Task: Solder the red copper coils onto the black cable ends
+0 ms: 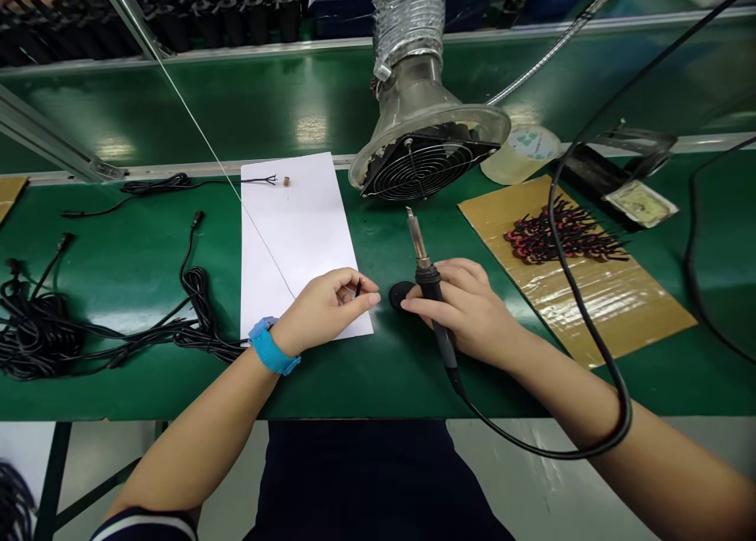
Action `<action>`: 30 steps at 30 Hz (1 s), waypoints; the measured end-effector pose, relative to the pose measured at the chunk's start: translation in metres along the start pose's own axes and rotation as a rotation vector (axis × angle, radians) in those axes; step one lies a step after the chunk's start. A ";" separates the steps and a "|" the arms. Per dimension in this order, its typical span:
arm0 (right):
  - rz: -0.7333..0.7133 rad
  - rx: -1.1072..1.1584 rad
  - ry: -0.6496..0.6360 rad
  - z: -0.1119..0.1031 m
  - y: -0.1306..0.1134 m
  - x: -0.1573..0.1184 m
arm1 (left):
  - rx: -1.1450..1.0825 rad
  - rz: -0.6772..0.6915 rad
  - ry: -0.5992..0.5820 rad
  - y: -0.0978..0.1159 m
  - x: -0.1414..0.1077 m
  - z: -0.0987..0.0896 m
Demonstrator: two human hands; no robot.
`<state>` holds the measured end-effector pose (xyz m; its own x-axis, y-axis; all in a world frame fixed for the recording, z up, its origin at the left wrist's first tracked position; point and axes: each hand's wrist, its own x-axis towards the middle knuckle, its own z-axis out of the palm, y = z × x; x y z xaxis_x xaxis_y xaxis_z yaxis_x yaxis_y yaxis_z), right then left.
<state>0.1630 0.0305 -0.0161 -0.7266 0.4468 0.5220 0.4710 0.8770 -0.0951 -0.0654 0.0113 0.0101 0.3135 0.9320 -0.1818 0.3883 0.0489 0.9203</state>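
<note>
My right hand [472,309] is wrapped round the dark handle of a soldering iron [434,289], whose metal tip points away from me. My left hand [327,301] is closed in a pinch over the white sheet's right edge, with a small dark wire piece [357,287] showing between thumb and fingers. A blue wrist strap [272,346] circles the left wrist. Beside my right fingertips lies a round black disc [400,295], partly covered by them. A thin pale strand [218,159] runs from the upper left down to the left hand.
A fume extractor [428,163] hangs ahead. On the right, cardboard [567,305] carries short red-and-black wires [561,234], near a tape roll [523,155] and an iron stand with sponge [641,202]. Black cables [201,313] lie left of the white paper [295,234]. The iron's cord [591,320] loops over my right forearm.
</note>
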 end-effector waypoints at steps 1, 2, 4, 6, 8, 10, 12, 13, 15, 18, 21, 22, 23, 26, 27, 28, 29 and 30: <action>0.010 -0.023 0.023 0.001 -0.001 0.000 | 0.006 0.000 0.002 0.001 -0.001 0.000; 0.026 -0.043 0.052 0.002 -0.001 -0.001 | 0.013 0.001 0.004 0.001 -0.001 0.000; 0.067 -0.070 0.106 0.006 -0.002 -0.002 | 0.027 0.009 0.014 0.001 -0.002 -0.002; 0.106 -0.075 0.131 0.009 -0.002 -0.003 | 0.030 0.009 0.011 0.000 -0.003 -0.004; 0.154 -0.057 0.135 0.010 -0.003 -0.002 | 0.019 -0.013 -0.026 -0.001 -0.004 -0.007; 0.209 -0.015 0.141 0.007 -0.005 0.000 | 0.007 -0.037 -0.074 -0.002 -0.004 -0.009; 0.269 0.057 0.182 0.003 -0.010 0.002 | 0.014 -0.035 -0.067 -0.001 -0.004 -0.010; 0.305 0.108 0.220 0.000 -0.015 0.003 | 0.021 -0.030 -0.040 0.000 -0.004 -0.008; 0.400 0.224 0.305 -0.004 -0.026 0.006 | 0.040 -0.011 0.029 0.002 -0.006 -0.003; 0.538 0.394 0.383 -0.005 -0.047 0.009 | 0.098 0.074 0.106 0.005 -0.011 0.008; 0.636 0.513 0.403 -0.001 -0.062 0.014 | 0.188 0.171 0.163 0.007 -0.015 0.017; 0.670 0.538 0.409 0.000 -0.065 0.016 | 0.213 0.195 0.175 0.007 -0.016 0.019; 0.702 0.555 0.416 0.001 -0.067 0.018 | 0.234 0.214 0.184 0.007 -0.016 0.020; 0.778 0.590 0.413 0.002 -0.067 0.022 | 0.258 0.219 0.160 0.007 -0.016 0.017; 0.794 0.607 0.404 0.002 -0.066 0.022 | 0.247 0.204 0.136 0.006 -0.015 0.015; 0.806 0.626 0.395 0.002 -0.066 0.022 | 0.228 0.185 0.118 0.006 -0.014 0.012; 0.813 0.651 0.387 0.002 -0.065 0.022 | 0.204 0.164 0.113 0.006 -0.013 0.009; 0.815 0.683 0.383 0.002 -0.064 0.022 | 0.178 0.144 0.127 0.005 -0.012 0.007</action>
<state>0.1163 -0.0157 -0.0002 -0.0713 0.9492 0.3064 0.2770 0.3139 -0.9082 -0.0613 -0.0024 0.0149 0.2699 0.9629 0.0018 0.4974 -0.1411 0.8560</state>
